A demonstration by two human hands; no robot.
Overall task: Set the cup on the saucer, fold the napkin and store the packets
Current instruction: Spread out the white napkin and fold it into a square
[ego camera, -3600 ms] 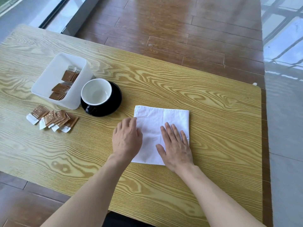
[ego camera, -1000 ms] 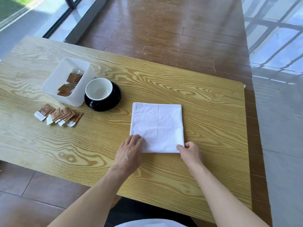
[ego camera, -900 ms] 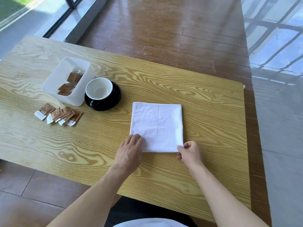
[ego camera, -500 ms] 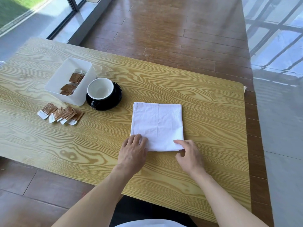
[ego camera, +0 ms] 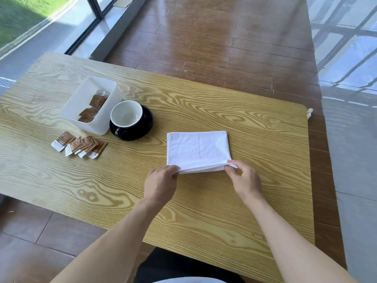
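the white napkin point(ego camera: 199, 151) lies on the wooden counter point(ego camera: 265, 139), right of centre, with its near edge raised off the surface. the left hand point(ego camera: 161, 185) pinches the near left corner of the napkin, its grip closed on the cloth between thumb and fingers. the right hand point(ego camera: 243, 179) pinches the near right corner, thumb and forefinger clamped on the fabric, the remaining fingers loosely curled. the far edge of the napkin stays flat on the counter, and a vertical crease runs down its middle. to the left of the napkin, apart from it, a cup point(ego camera: 126, 116) with a white interior stands upright on a black saucer point(ego camera: 145, 123), its dark handle facing the near side. a white plastic bin point(ego camera: 81, 103) sits just beside the saucer on its left; whether the two touch cannot be determined. several brown packets point(ego camera: 92, 108) lie inside the bin. a further row of loose packets point(ego camera: 79, 145), brown with white ends and overlapping one another, lies on the counter just in front of the bin. beyond the counter is a brown wooden floor point(ego camera: 214, 37), with a glazed window frame point(ego camera: 95, 7) at upper left.
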